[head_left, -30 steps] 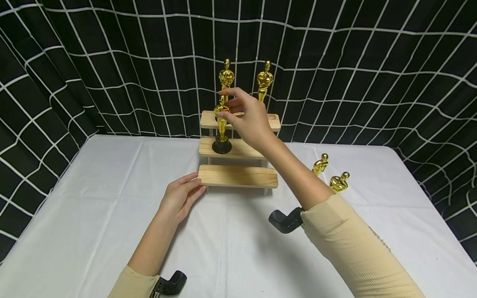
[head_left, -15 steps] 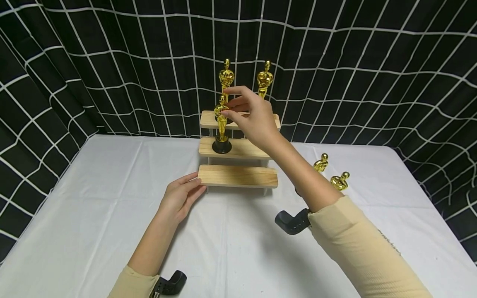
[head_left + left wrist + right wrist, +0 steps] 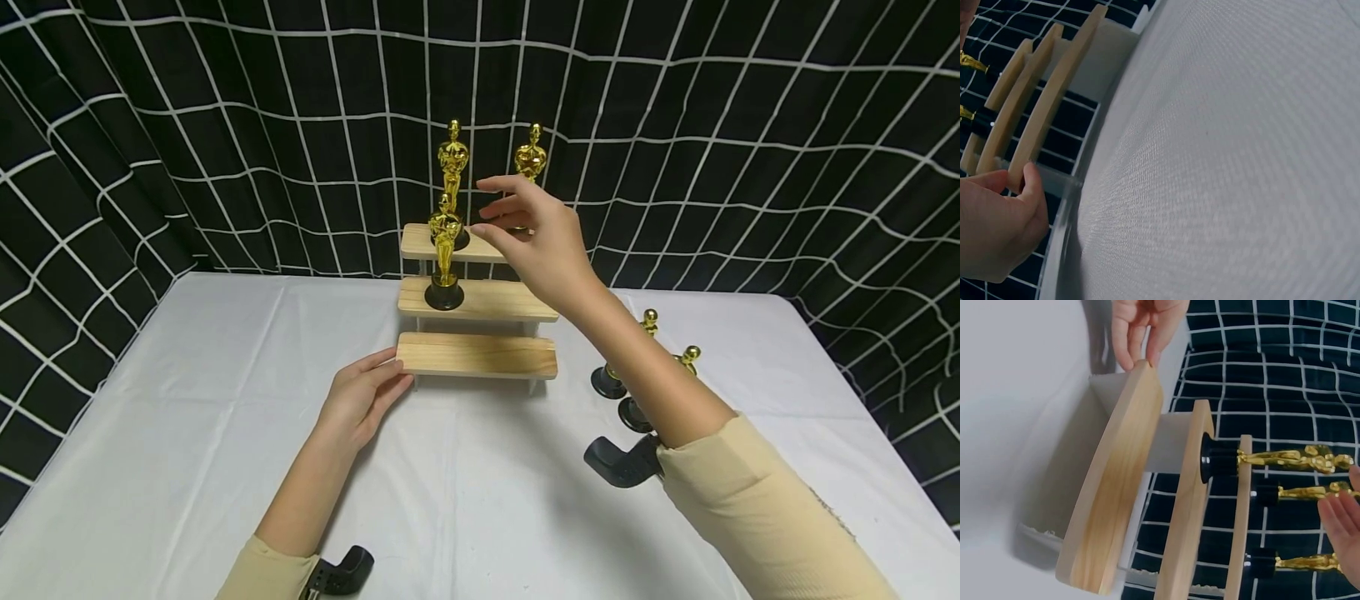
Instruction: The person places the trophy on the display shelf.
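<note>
A three-step wooden display stand [image 3: 480, 354] with pale boards is on the white-covered table. My left hand [image 3: 363, 400] pinches the left end of its lowest board, thumb and fingers at the edge in the left wrist view. On the middle board's left side stands a gold figure trophy [image 3: 444, 242] with a round black base, upright. Beside it, to the right, my right hand [image 3: 543, 237] hovers with fingers loosely bent and apart from the trophy, holding nothing. Behind, the top board carries a left trophy [image 3: 453, 158] and a right trophy [image 3: 531, 157], the latter partly covered by my hand.
Two more trophies stand on the table at the right, a rear one [image 3: 606, 382] and a front one [image 3: 633, 414], both partly hidden by my right forearm. A black curtain [image 3: 300, 150] with a white grid hangs behind and around the table.
My right hand has come away from the middle-board trophy and moved right, leaving it standing. More of the trophies' bases on the table shows. My left hand stays on the lowest board.
</note>
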Action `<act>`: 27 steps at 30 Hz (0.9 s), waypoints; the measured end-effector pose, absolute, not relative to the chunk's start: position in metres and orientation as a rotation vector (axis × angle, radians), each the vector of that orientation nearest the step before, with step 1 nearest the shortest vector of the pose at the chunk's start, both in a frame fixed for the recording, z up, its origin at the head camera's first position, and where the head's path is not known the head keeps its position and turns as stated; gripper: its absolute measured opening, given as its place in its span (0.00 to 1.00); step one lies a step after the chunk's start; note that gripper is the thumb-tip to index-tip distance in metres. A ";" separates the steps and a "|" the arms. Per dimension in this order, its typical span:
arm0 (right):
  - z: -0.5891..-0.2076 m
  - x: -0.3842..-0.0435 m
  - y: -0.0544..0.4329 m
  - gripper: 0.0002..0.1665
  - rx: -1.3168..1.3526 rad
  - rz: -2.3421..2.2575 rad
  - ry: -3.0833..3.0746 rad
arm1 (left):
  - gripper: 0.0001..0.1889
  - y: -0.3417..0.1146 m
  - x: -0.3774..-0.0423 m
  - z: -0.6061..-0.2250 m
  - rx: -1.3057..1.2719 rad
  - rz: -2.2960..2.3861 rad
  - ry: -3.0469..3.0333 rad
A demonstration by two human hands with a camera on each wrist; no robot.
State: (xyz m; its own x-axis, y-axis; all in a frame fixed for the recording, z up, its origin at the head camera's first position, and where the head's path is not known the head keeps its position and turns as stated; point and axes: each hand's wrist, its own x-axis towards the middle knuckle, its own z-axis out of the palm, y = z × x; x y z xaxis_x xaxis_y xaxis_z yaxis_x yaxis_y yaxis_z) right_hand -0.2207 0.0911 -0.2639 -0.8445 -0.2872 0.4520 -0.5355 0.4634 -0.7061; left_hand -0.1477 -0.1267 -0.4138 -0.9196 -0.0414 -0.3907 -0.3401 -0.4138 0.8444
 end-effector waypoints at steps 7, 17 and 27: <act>-0.263 -0.210 0.104 0.26 0.687 1.309 -2.445 | 0.25 -0.127 -0.148 -0.414 -0.527 2.444 1.588; -0.264 -0.191 0.123 0.23 0.649 1.302 -2.437 | 0.25 -0.127 -0.148 -0.414 -0.524 2.450 1.579; -0.263 -0.175 0.139 0.23 0.634 1.291 -2.390 | 0.25 -0.127 -0.148 -0.414 -0.541 2.449 1.580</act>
